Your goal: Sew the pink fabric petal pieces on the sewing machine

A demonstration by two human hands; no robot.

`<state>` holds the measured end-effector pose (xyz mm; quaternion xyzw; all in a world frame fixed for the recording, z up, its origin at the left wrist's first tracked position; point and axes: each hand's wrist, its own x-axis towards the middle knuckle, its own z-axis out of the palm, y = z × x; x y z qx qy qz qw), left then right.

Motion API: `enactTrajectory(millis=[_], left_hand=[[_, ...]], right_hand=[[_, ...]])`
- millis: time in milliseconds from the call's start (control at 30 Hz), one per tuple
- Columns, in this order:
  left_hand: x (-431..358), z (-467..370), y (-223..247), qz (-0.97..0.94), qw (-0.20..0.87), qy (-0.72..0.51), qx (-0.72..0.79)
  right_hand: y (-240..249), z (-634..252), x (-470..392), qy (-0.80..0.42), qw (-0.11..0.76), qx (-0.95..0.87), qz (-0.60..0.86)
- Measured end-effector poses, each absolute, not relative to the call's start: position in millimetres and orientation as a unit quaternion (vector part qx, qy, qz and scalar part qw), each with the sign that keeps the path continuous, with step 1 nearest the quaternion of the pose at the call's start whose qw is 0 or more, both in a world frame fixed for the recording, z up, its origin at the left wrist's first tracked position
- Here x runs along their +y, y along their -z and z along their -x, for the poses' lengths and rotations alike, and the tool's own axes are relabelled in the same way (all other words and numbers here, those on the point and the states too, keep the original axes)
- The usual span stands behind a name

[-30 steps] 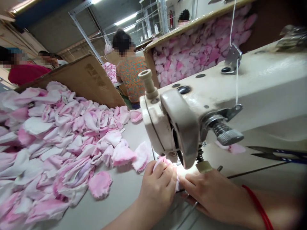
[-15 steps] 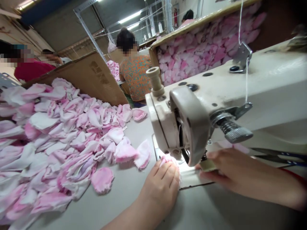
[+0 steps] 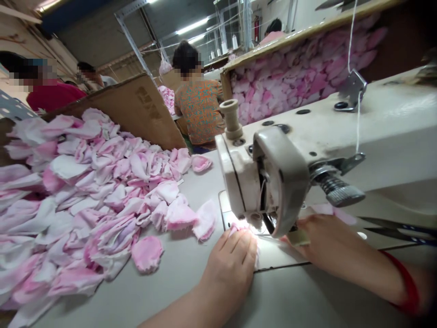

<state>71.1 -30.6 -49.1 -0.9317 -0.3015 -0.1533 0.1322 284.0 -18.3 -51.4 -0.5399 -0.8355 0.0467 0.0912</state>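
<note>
My left hand (image 3: 232, 257) presses a small pink fabric piece (image 3: 244, 225) onto the lit plate of the sewing machine (image 3: 239, 175). Its fingers lie close together over the cloth, just left of the needle area. On the other side of the machine head, my right hand (image 3: 322, 237) is closed, fingertips partly hidden behind the metal guard. A pale greenish flat piece (image 3: 298, 237) shows at those fingers; whether they grip it or something behind it is unclear. White thread (image 3: 358, 123) runs down to the tension knob (image 3: 344, 195).
Pink and white fabric pieces (image 3: 102, 182) are heaped left, against a cardboard panel (image 3: 136, 109). One round piece (image 3: 147, 253) lies apart. Dark scissors (image 3: 396, 228) rest beyond my right wrist. A large box (image 3: 227, 86) of pink pieces stands behind the machine. Co-workers sit farther back, one in an orange patterned top (image 3: 201, 111).
The view has shifted slightly, so the scene sits a little farther right. More of my right wrist with its red band shows. Both hands keep nearly the same places at the machine.
</note>
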Motion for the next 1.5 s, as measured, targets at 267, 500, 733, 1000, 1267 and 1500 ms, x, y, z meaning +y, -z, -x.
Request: enactTrajectory(millis=[267, 500, 733, 1000, 1267, 1500], left_hand=[[-9.8, -81.6, 57.3, 0.906, 0.193, 0.215, -0.308], [-12.9, -77.1, 60.8, 0.915, 0.194, 0.194, -0.294], [-13.1, -75.4, 65.0, 0.917, 0.196, 0.171, -0.301], [-4.5, -68.1, 53.2, 0.935, 0.043, 0.211, -0.283], [10.1, -55.3, 28.8, 0.913, -0.160, 0.197, -0.319], [-1.8, -64.3, 36.3, 0.941, -0.025, 0.183, -0.285]], right_hand=[[46.3, -283.5, -3.6, -0.017, 0.114, -0.834, 0.540], [51.3, -283.8, -5.8, -0.042, 0.083, -0.830, 0.550], [62.2, -285.2, -2.4, 0.014, 0.061, -0.833, 0.550], [54.4, -287.2, -4.7, 0.020, 0.105, -0.839, 0.533], [47.8, -274.4, -19.5, 0.043, 0.190, -0.855, 0.481], [59.2, -243.5, -49.5, 0.075, 0.239, -0.883, 0.396]])
